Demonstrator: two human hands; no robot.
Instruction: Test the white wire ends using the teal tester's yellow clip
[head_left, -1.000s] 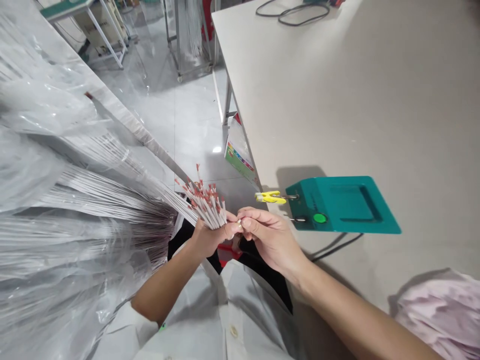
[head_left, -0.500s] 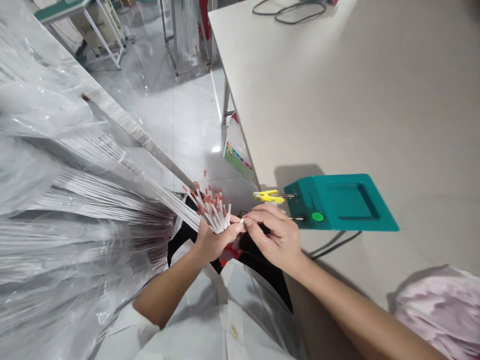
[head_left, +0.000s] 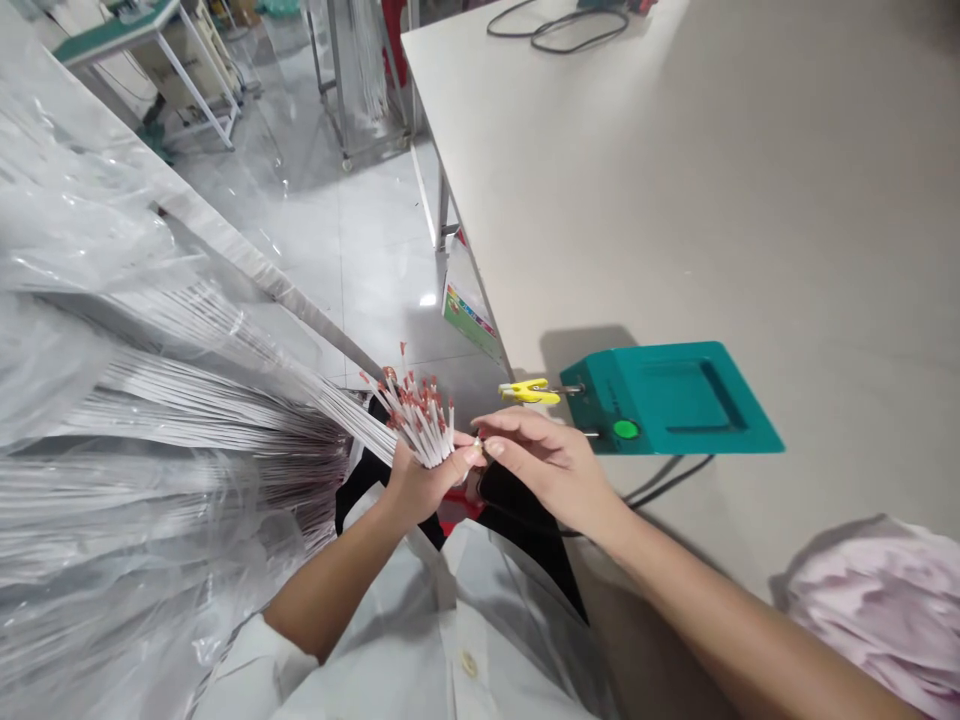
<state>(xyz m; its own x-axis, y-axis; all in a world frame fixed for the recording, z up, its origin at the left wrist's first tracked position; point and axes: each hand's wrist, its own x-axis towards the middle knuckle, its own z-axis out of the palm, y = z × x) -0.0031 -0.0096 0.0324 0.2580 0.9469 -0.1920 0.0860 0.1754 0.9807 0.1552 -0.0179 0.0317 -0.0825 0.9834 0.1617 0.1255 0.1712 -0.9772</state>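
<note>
In the head view my left hand (head_left: 422,490) is closed around a bundle of thin white wires (head_left: 427,435) with reddish, copper-coloured ends pointing up and away from me. Its thumb and forefinger stretch right and meet my right hand (head_left: 562,468). There, the right thumb tip and fingers come together on a tiny pale piece at the left fingertips, too small to name. To the right sits a teal device (head_left: 652,400) with a green button (head_left: 625,429), close to the table edge. A yellow clip (head_left: 531,391) is attached to its near side, just beyond my right fingers.
Long white wires under clear plastic (head_left: 187,400) fill the left side, beside a slanting rail (head_left: 262,285). The white table (head_left: 675,200) spans the right, with a black cable (head_left: 581,35) at the back and pink cloth (head_left: 885,610) in front. Beyond the floor stands a wheeled rack (head_left: 337,90).
The right forefinger has lifted slightly away from the thumb, and the right fingers look more spread. The left hand keeps its hold on the wires. The view has shifted slightly.
</note>
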